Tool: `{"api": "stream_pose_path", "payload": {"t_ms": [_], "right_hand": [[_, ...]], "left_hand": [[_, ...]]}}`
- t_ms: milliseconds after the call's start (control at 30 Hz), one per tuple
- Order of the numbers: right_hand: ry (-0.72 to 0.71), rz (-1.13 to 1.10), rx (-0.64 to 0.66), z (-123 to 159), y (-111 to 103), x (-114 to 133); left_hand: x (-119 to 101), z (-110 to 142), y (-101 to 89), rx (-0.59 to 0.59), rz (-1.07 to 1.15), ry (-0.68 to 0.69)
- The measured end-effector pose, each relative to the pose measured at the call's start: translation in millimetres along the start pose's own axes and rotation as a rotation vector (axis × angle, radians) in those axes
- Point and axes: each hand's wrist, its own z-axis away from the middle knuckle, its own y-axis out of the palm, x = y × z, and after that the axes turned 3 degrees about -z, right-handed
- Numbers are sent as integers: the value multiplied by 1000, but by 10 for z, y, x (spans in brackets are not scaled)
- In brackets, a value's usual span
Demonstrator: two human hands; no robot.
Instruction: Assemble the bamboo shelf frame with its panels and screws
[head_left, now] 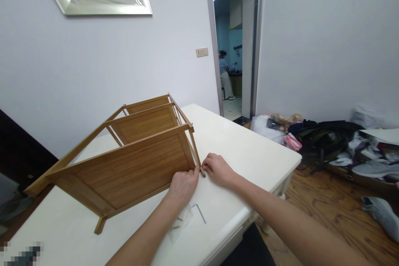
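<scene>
A brown wooden shelf rack (137, 170) lies on its side on the white table (246, 145), its panels standing upright one behind another. My left hand (183, 187) is closed at the rack's near right corner, fingers against the end of its leg. Just across that leg, my right hand (218, 169) is held in a pinch close to the wood; whatever sits between its fingertips is hidden. An L-shaped hex key (199, 213) rests on the tabletop below my hands. Beside it is a clear plastic bag (182, 222) with a few small brass-coloured pieces.
Clothes, bags and shoes (330, 137) are heaped along the right wall, and a grey shoe (380, 216) lies on the wooden floor. Behind the table is a doorway (233, 50), with a seated person (225, 75) in the room beyond.
</scene>
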Motion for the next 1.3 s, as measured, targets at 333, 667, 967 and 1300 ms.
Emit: {"api": "stream_pose_path", "payload": {"t_ms": [333,667,967,1300], "right_hand": [[15,-10,-16,21,-11,4],[7,-15,-1,2,10,-6],[-4,-33,-22,6,21,-27],[3,-14,-11,0,14,-6]], "left_hand": [[2,-3,-12,-1,-16,7],[2,-10,21,-12,-13,10],[-15,-13,-17,9,-12,-11],[-10,-14,-43,7,2,11]]}}
